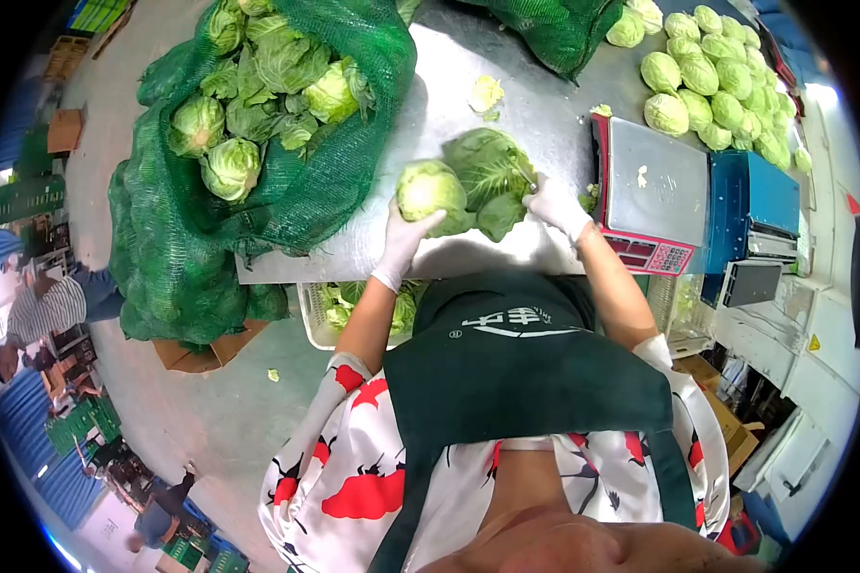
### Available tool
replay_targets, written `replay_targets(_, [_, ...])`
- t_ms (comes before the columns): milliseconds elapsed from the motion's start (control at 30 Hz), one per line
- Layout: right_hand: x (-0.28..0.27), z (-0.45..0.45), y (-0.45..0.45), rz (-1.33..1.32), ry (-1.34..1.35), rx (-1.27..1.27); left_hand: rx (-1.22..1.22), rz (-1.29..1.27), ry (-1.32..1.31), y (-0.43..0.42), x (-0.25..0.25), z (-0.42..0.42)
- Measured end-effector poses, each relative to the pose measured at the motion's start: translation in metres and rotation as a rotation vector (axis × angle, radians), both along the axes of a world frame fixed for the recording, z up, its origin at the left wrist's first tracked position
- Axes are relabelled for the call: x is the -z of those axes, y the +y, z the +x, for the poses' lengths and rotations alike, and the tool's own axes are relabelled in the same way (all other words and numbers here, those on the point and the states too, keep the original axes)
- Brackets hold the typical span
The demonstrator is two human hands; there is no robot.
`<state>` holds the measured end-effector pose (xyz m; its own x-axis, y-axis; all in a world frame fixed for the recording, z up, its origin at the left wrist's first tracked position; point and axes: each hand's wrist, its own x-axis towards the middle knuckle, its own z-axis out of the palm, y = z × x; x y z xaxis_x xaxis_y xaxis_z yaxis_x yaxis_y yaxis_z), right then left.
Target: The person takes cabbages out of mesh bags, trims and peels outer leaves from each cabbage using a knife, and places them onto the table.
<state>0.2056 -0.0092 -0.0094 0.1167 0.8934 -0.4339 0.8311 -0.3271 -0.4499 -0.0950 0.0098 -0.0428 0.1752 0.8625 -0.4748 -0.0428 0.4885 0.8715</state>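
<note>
My left hand (413,239), in a white glove, is wrapped round the lower left side of a pale green cabbage (432,194) above the metal table. Large darker outer leaves (492,170) spread out to the right of the head. At their right edge my right hand (556,207), also gloved, is closed on a cabbage leaf. A thin shape by its fingertips is too small to make out. A loose yellowish leaf piece (485,94) lies farther back on the table (440,67).
At the left stands an open green mesh sack (354,181) of cabbages. A scale (655,181) and blue machine (750,205) are on the right, with piled cabbages (717,81) behind. Another mesh sack (564,33) is at the back. Below the table edge sits a white crate (315,320).
</note>
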Motion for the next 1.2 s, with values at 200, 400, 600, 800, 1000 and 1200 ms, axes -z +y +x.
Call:
replay_targets(200, [-0.047,-0.021,0.008,0.102,0.516,0.281,0.009,0.113,-0.045,-0.006,0.024,0.042])
replay_targets(400, [0.003,-0.044,0.014,-0.189,0.662,0.441,0.384,0.294,0.479,0.011,-0.041,-0.006])
replay_targets(600, [-0.004,-0.04,0.024,-0.226,0.809,0.422,0.672,0.972,0.869,0.026,-0.057,-0.002])
replay_targets(800, [-0.006,-0.044,0.017,-0.109,0.895,0.453,0.738,0.729,0.984,0.05,-0.065,0.05])
replay_targets(1000, [-0.016,-0.058,-0.009,0.078,0.452,0.192,0.6,0.447,1.079,0.044,-0.063,0.074])
replay_targets(1200, [-0.024,-0.063,0.004,0.118,0.071,-0.09,0.634,0.443,1.173,0.046,-0.06,0.089])
